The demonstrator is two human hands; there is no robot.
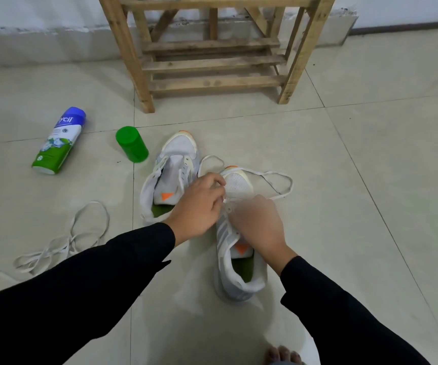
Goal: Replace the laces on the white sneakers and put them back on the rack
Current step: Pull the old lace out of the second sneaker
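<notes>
Now threading a fresh lace into the near sneaker, down on the floor tiles.
My left hand [199, 204] pinches the lace [289, 180] beside the toe-end eyelets of the near sneaker [225, 238]; my right hand [258, 222] lies over its tongue, too blurred to tell its hold. I judge the lace limp and light, best nipped at its stiff tip. Near and far sneaker [170, 167] each hold a green insole; the bottle [60, 140] and green tub [132, 144] lie tipped, contents unseen.

The left sneaker [170, 177] and right sneaker [239, 275] sat side by side on the floor [370, 180] before the rack [214, 81]. A cap [131, 144], then a bottle [58, 140], lay farther left. A loose lace [54, 248] lay nearer, leftward; a second lace [278, 177] looped around the right sneaker's toe.
</notes>
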